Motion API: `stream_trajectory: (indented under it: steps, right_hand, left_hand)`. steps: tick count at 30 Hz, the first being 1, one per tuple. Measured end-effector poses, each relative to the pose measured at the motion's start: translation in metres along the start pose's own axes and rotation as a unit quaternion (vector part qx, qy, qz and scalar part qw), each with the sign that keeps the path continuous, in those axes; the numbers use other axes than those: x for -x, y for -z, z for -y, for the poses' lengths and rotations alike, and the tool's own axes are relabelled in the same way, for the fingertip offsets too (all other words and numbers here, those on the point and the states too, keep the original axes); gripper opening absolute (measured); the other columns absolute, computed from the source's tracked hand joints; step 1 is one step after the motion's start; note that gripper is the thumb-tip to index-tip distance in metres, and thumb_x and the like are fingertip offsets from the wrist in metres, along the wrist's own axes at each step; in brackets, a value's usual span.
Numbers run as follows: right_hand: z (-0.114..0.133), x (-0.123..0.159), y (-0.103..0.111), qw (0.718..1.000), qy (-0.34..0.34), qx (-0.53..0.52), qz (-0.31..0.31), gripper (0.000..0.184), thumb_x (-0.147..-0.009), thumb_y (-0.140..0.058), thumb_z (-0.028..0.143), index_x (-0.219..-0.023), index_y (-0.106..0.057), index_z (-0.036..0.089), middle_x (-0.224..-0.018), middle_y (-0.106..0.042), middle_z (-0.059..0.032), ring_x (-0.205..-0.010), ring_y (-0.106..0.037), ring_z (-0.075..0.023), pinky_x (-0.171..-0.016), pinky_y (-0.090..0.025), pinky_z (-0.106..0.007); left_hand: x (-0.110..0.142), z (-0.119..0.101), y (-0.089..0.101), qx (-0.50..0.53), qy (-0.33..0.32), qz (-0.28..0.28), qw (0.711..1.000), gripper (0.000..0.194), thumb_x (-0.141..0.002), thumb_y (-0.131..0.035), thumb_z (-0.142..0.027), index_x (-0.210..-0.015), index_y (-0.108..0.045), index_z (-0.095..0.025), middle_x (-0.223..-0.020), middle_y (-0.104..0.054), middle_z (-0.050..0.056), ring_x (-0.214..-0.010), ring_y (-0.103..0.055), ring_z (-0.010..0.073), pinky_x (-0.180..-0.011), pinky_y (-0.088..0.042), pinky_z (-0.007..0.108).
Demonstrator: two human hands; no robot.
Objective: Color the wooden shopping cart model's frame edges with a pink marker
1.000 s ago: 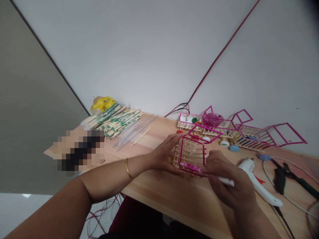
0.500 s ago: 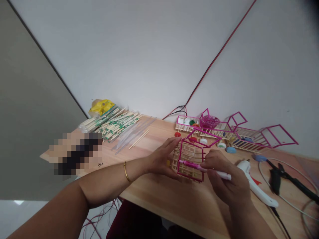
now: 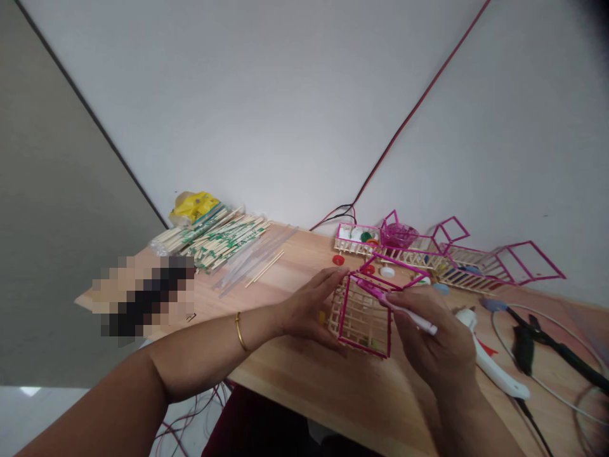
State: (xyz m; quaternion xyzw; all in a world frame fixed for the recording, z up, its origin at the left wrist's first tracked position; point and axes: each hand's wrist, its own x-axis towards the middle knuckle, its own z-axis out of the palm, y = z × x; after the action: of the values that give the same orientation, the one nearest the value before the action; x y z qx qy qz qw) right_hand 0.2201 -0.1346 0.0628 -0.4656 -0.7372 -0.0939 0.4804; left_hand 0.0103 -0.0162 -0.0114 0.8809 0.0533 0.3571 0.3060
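My left hand (image 3: 311, 311) is closed around the left side of a small cart (image 3: 365, 317) built of thin wooden sticks, with a magenta-painted rim. In my right hand (image 3: 428, 330) is a white-handled paintbrush (image 3: 373, 291), its head coated in magenta paint. The brush head lies at the top edge of the cart's near frame. A second magenta frame (image 3: 399, 270) stands out behind that edge. The cart is tilted, its slatted inside facing me. The fingertips of my left hand are partly hidden behind the slats.
Similar stick carts (image 3: 471, 276) stand along the wall, beside a clear cup of magenta paint (image 3: 399, 236). To the right lie a white glue gun (image 3: 495, 362) and black-handled pliers (image 3: 537, 336) among cables. Bundled wooden chopsticks (image 3: 228, 238) and clear glue sticks (image 3: 242, 266) lie left.
The brush head has moved from mid-frame up to the top edge of the cart's near frame. The cart has tipped slightly, and my left hand keeps its hold.
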Motion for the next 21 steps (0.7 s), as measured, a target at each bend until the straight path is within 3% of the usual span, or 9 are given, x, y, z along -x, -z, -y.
stream_trajectory:
  steps: [9,16,21]
  right_hand:
    - [0.0004,0.0002,0.0033,0.999,0.023,-0.009,0.047,0.011,-0.089,-0.06,0.022,-0.098,-0.067,0.023,-0.079,-0.067,-0.0032,-0.074,-0.062,-0.0171,-0.065,-0.048,-0.032]
    - [-0.0037,0.0024,0.0018,0.999,0.019,-0.028,0.023,0.015,-0.087,-0.062,0.02,-0.101,-0.067,0.022,-0.084,-0.066,-0.0047,-0.08,-0.062,-0.0184,-0.069,-0.049,-0.033]
    - [-0.0017,-0.0005,0.0033,0.997,0.04,-0.044,0.042,0.014,-0.086,-0.062,0.02,-0.099,-0.068,0.023,-0.079,-0.067,-0.0031,-0.073,-0.062,-0.0177,-0.068,-0.047,-0.034]
  left_hand:
    - [-0.0001,0.0002,0.0003,0.009,0.011,-0.006,1.0,0.148,-0.039,-0.092,-0.06,-0.157,-0.007,-0.03,-0.152,-0.031,0.017,-0.141,-0.034,0.0411,-0.116,-0.037,0.059]
    - [-0.0023,0.0,0.0005,-0.02,0.011,0.0,1.0,0.148,-0.04,-0.091,-0.063,-0.156,-0.004,-0.03,-0.152,-0.032,0.018,-0.14,-0.035,0.0412,-0.115,-0.038,0.061]
    - [-0.0042,-0.0006,0.001,-0.02,0.001,-0.01,1.0,0.147,-0.041,-0.091,-0.063,-0.156,-0.005,-0.029,-0.15,-0.034,0.018,-0.139,-0.037,0.0409,-0.114,-0.039,0.06]
